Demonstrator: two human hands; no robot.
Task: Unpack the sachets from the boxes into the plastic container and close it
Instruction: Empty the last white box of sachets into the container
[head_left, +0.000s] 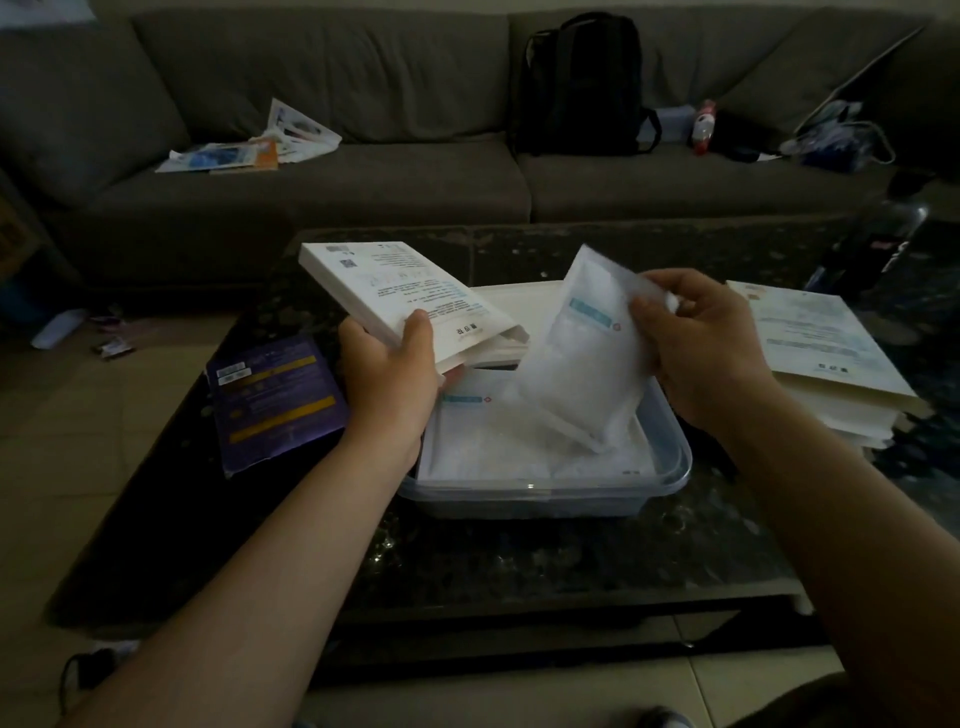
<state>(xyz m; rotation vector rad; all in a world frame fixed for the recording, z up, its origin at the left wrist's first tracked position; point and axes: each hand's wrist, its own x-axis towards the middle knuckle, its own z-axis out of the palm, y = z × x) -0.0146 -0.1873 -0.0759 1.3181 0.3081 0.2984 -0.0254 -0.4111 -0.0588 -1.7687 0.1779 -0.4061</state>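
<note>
Holding a white box (410, 291) tilted above the clear plastic container (545, 491). Dangling a white sachet (576, 374) over sachets (483, 441) lying inside.

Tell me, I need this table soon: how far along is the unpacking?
Done: some sachets lie in the plastic container. In hand: left hand holds an open box, right hand holds a sachet dipping into the container. Left: the stacked boxes on the right, then closing the uncovered container.
</note>
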